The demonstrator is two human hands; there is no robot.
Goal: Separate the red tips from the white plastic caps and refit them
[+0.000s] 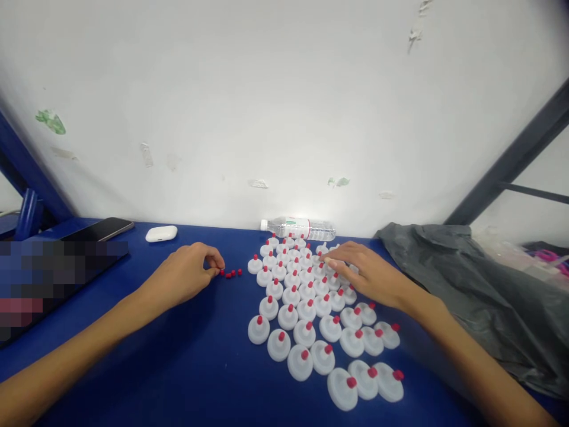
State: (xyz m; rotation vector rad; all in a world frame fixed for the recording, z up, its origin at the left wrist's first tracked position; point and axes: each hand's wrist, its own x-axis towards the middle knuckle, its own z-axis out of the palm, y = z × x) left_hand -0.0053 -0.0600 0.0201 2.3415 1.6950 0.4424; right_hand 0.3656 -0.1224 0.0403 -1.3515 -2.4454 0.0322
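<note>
Round white plastic discs [304,313] topped with small red caps [310,303] spread across the blue bench [200,362] before a clear, white-labelled plastic bottle [322,230]. Left of the bottle and nearer, the left hand [186,273] has a narrow grip at loose red caps [233,273]; whether it holds one, I cannot tell. Nearer and right of the bottle, the right hand [367,270] is over discs, grip narrow, contents unclear.

Left of the white lids [306,311], the left hand [189,271] is at loose red caps [240,272]; the right hand [362,270] covers some lids.
</note>
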